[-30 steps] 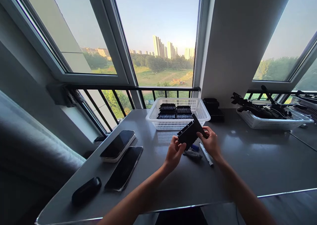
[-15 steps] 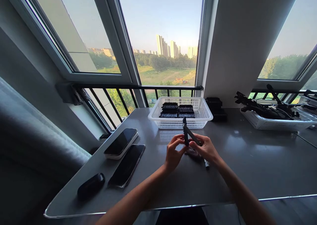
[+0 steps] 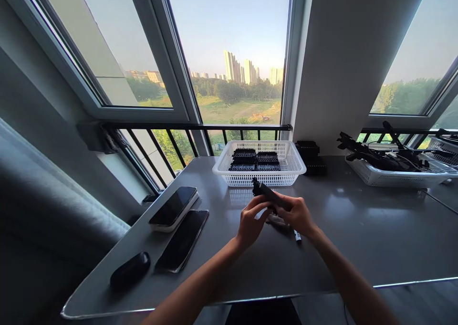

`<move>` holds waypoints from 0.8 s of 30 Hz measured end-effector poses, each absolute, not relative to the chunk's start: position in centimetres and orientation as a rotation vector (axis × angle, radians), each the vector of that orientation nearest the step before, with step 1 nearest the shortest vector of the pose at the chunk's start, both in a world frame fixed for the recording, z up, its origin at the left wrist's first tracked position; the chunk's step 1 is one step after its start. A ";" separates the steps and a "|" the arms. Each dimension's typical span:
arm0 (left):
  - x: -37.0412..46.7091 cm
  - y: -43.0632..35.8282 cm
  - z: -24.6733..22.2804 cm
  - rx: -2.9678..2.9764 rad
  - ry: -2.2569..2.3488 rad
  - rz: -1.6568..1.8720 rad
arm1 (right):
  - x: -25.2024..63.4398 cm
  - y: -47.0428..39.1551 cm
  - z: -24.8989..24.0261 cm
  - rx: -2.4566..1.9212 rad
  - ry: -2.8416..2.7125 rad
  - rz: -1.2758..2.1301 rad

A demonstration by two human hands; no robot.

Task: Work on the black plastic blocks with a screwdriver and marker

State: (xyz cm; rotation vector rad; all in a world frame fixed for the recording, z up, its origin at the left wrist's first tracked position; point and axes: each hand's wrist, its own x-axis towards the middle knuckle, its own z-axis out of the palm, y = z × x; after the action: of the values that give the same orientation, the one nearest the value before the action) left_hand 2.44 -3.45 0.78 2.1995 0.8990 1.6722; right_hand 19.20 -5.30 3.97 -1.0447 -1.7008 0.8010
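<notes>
Above the desk, both hands meet on a black piece with a toothed edge, whose exact kind I cannot make out. My left hand pinches its near side, the thumb and fingertips closed on it. My right hand grips the other end, fingers wrapped over the piece. It slants up to the left, its far tip in front of the white basket. Below the hands lies a dark, crumpled-looking item, partly hidden, and by it a white marker-like stick.
Black toothed blocks sit inside the basket. More black blocks are stacked to its right. Farther right, a white basket holds black devices and cables. At left lie two phone-like slabs and a black rounded case.
The two arms of the black piece stood apart in a V; now they lie together, tilted left. Both hands stay on it, and the view has shifted slightly.
</notes>
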 end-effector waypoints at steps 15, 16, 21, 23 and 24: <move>1.2 -1.9 1.3 1.662 1.094 1.961 | 19.9 -5.2 3.6 -1.108 -1.811 0.576; 1.2 -1.9 1.2 1.660 1.057 1.897 | 19.8 -5.2 3.6 -1.104 -1.848 0.570; 1.6 -2.4 0.8 1.662 1.095 1.747 | 19.9 -5.1 3.9 -1.022 -1.930 0.604; 1.5 -2.4 0.8 1.660 1.105 1.794 | 20.5 -5.0 4.4 -1.036 -1.938 0.580; 1.4 -2.3 0.9 1.664 1.108 1.821 | 20.8 -4.9 4.6 -1.062 -1.949 0.558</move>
State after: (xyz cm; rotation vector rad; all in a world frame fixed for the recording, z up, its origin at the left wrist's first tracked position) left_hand 1.41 -2.31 0.85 1.6637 1.1077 1.8210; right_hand 20.77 -4.91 4.58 -1.0621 -1.9491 0.5581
